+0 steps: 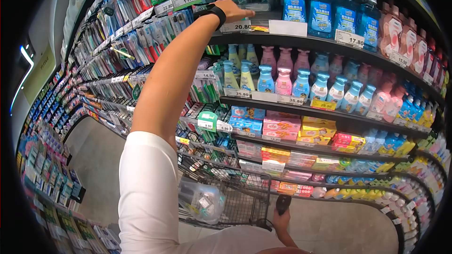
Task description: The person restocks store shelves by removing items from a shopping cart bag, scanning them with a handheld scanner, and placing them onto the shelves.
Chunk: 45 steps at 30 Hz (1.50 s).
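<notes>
My left hand (232, 11), with a black watch (217, 15) on its wrist, reaches up to the top shelf. Its visible fingers are stretched out above a price tag (236, 27) marked 20.80, and its underside is hidden. Clear packages (258, 3) lie just behind the fingertips. Blue mouthwash bottles (294, 4) stand to the right of them. Low down, my right hand (281, 221) is closed around a dark rounded object (283, 203), which looks like a grip beside the shopping cart (240, 204). A clear plastic bag (203, 202) with items inside sits in the cart.
Hanging toothbrush packs (141, 37) fill the racks at left. Pump bottles (283, 82) and toothpaste boxes (281, 126) line the lower shelves, which curve round to the right. A grey floor aisle (96, 160) runs between this shelf and another display (52, 164) at left.
</notes>
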Available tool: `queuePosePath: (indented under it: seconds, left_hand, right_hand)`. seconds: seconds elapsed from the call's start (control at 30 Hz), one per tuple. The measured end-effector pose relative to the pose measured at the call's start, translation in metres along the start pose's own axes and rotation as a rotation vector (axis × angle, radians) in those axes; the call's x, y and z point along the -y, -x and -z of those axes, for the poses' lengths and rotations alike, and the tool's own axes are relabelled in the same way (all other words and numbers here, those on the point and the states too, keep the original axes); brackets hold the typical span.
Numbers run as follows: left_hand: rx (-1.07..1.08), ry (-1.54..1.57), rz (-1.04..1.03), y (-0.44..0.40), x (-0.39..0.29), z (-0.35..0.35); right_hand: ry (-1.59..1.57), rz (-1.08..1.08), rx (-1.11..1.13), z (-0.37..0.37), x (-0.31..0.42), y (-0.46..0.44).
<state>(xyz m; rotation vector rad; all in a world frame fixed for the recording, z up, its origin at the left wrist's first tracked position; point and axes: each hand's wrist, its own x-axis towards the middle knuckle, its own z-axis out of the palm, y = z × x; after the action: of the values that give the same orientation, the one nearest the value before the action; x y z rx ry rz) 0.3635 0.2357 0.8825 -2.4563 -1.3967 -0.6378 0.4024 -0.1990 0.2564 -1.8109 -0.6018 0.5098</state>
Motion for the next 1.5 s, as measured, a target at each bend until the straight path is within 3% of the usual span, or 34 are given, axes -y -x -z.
queuePosePath:
  seconds: [0.27,0.4,0.97,1.07,1.1,1.17,1.23,1.3,1.37,1.43,1.5]
  left_hand:
    - [-0.087,0.079,0.071,-0.01,0.011,-0.005]
    - [-0.031,0.099,0.103,-0.011,0.017,-0.007]
    - [-0.132,0.029,0.068,-0.01,0.025,-0.029]
    - [-0.58,-0.064,-0.013,0.013,0.019,-0.036]
    - [-0.776,-0.04,-0.117,0.03,0.012,-0.039]
    - [-0.966,0.107,-0.375,0.063,0.002,-0.045]
    - [-0.939,0.243,-0.635,0.119,-0.01,-0.06]
    - [-0.716,0.392,-0.841,0.194,-0.018,-0.091]
    - [-0.259,0.317,-1.02,0.273,-0.004,-0.151]
    - [-0.019,0.434,-0.999,0.358,0.003,-0.211]
    - [0.186,0.484,-0.75,0.444,0.023,-0.278]
  right_hand:
    - [-0.055,0.029,-0.079,0.007,-0.011,-0.002]
    - [-0.049,-0.009,-0.053,0.016,-0.007,-0.002]
    - [-0.005,-0.008,-0.032,0.012,-0.007,-0.008]
    - [0.046,0.006,-0.007,0.013,-0.005,-0.007]
    - [0.071,-0.006,0.01,0.013,-0.006,-0.007]
    - [0.109,-0.035,0.035,0.012,-0.006,-0.007]
    - [0.064,0.026,0.035,0.011,-0.005,-0.005]
    - [0.055,-0.005,0.042,0.007,-0.011,-0.006]
    - [0.052,0.012,0.071,0.008,-0.01,-0.006]
    - [0.054,-0.009,0.092,0.008,-0.007,-0.007]
    - [0.077,0.002,0.11,0.009,-0.007,-0.007]
